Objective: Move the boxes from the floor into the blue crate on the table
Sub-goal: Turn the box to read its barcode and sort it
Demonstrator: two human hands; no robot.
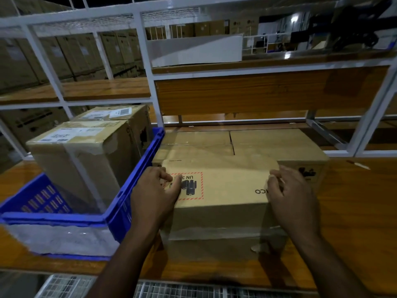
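Observation:
A brown cardboard box [223, 190] with a red-framed UN label sits on the wooden table [354, 201], right of the blue crate [133, 190]. My left hand [154, 190] grips its left end, thumb on the top face. My right hand [287, 194] grips its right end with curled fingers. Two taped cardboard boxes stand upright in the crate: a near box [81, 160] and a far box [120, 117].
Behind the held box lies a larger flat carton [257, 143] against the wooden back panel. A white metal shelf frame [148, 61] rises over the table. Clear plastic wrap [60, 237] covers the crate's front. Metal grating [182, 290] shows below the table edge.

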